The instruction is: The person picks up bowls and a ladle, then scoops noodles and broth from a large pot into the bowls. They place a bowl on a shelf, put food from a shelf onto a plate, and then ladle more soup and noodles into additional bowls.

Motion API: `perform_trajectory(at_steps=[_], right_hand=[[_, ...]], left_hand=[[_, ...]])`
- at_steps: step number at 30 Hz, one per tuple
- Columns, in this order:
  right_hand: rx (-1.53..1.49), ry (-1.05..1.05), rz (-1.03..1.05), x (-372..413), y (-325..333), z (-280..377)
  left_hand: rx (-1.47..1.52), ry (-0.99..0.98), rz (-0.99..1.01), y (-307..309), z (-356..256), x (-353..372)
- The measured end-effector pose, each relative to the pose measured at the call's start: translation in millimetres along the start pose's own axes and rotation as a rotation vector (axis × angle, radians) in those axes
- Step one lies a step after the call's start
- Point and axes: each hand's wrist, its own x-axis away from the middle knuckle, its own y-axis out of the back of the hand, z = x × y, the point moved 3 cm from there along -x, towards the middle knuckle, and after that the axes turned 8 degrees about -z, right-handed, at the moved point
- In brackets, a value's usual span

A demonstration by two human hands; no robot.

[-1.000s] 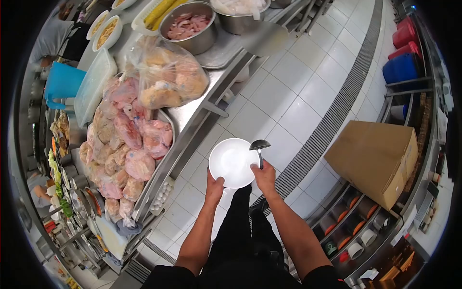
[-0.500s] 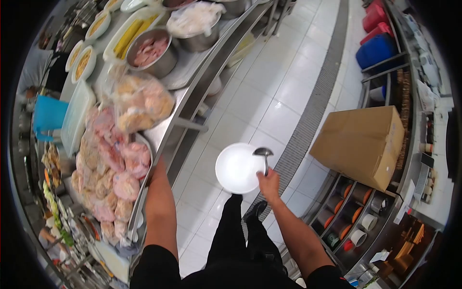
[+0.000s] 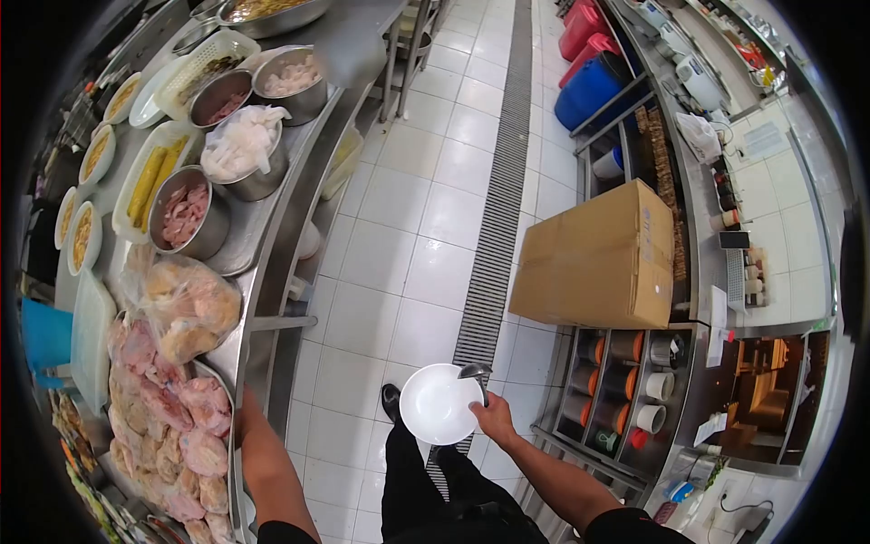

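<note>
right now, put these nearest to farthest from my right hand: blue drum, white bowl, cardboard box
1. White bowl, held in the right hand
2. Cardboard box, ahead on the right
3. Blue drum, beyond the box on the same side

head-worn view, high, facing steeply down

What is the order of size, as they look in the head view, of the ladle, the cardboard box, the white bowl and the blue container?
1. Cardboard box
2. White bowl and blue container: they look too alike to rank
3. Ladle
</note>
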Motion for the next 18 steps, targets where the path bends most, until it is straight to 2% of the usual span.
perform_trajectory(at_steps=[5, 13, 14, 16, 17, 18], right_hand=[[-0.024, -0.061, 0.028, 6.9, 14.2, -21.7], [-0.08, -0.037, 0.023, 10.5, 18.4, 8.8], [-0.202, -0.05, -0.01, 11.4, 19.8, 18.3], [-0.336, -0.059, -0.027, 9.7, 17.5, 24.2], [-0.346, -0.059, -0.018, 5.8, 19.6, 17.9], [-0.318, 0.0, -0.068, 3.5, 22.1, 20.7]], left_hand=[[0.037, 0.008, 0.003, -1.5, -2.6, 4.5], [0.214, 0.018, 0.097, 15.0, -2.8, 10.5], [0.277, 0.028, 0.141, 16.8, -0.9, 19.5], [0.37, 0.09, 0.205, 23.8, 7.4, 45.5], [0.29, 0.229, 0.146, 34.4, 7.2, 71.8], [0.216, 0.212, 0.176, 43.2, 21.2, 73.1]])
